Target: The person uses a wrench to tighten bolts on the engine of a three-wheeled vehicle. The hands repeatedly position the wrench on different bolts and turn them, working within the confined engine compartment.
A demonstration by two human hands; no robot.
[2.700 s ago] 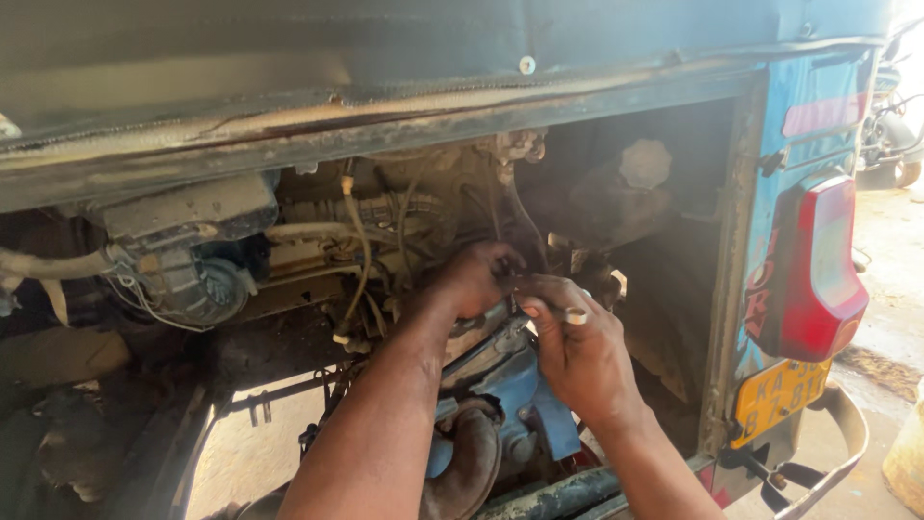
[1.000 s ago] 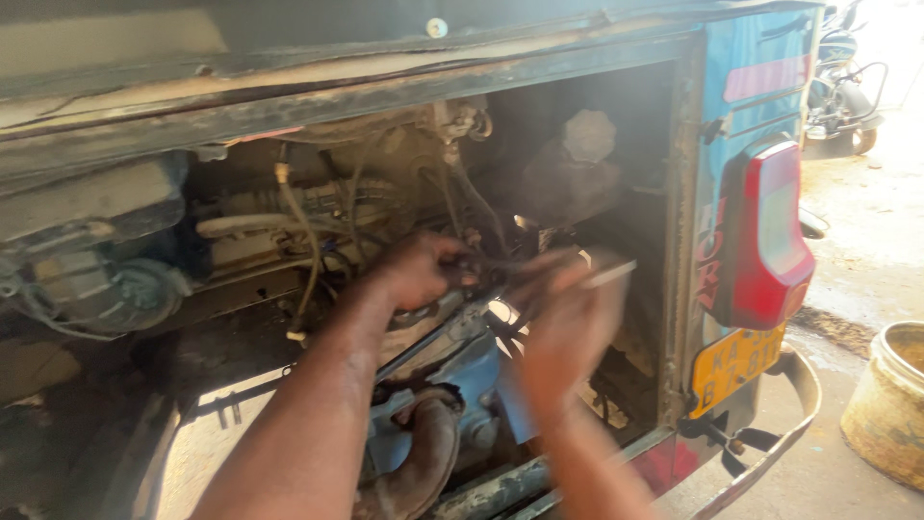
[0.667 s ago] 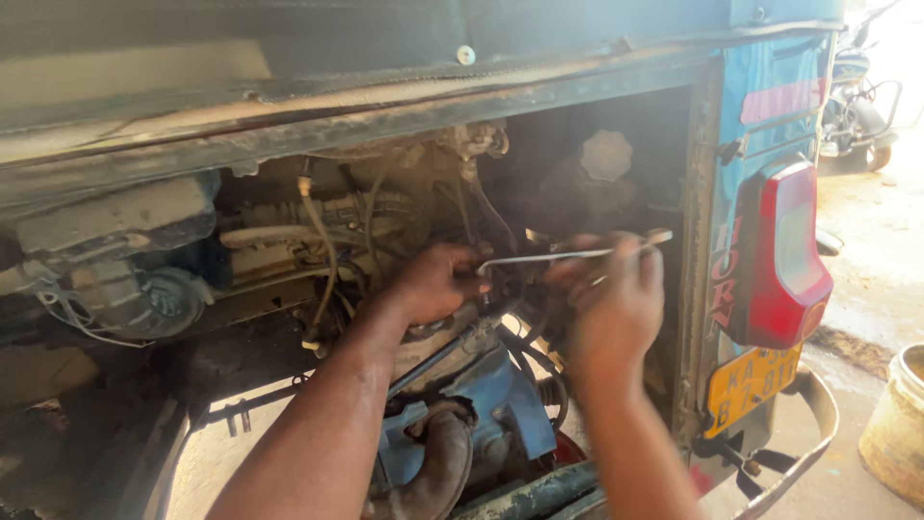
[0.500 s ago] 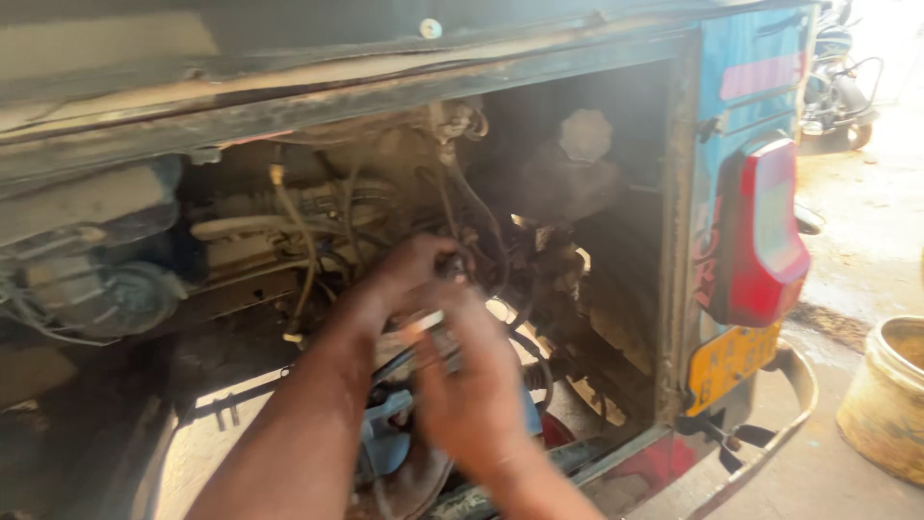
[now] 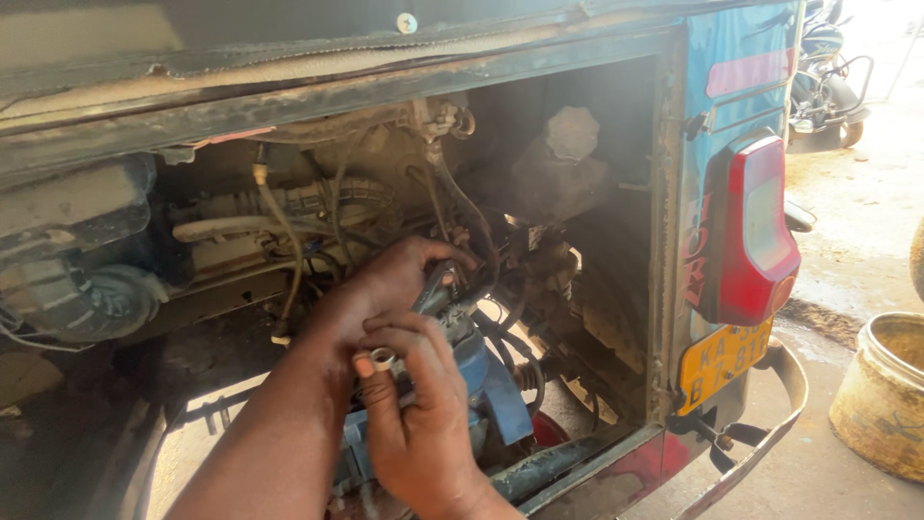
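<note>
Hands both inside the open rear engine bay [image 5: 577, 289], and we take the blue engine part [image 5: 496, 390] as landmark. Our left hand [image 5: 385, 289] sits just above and left of it, fingers curled around a dark metal tool [image 5: 438, 287] among black hoses [image 5: 481, 241]. Our right hand [image 5: 419, 414] lies over the blue part's left side, pinching a small metal ring [image 5: 382, 360] between thumb and forefinger, the other fingers bent narrow. Red tail lamp [image 5: 756, 231] is well to the right of the blue part, yellow plate [image 5: 722, 361] below that lamp. Tan bucket [image 5: 885, 395] stands far right on the ground.
</note>
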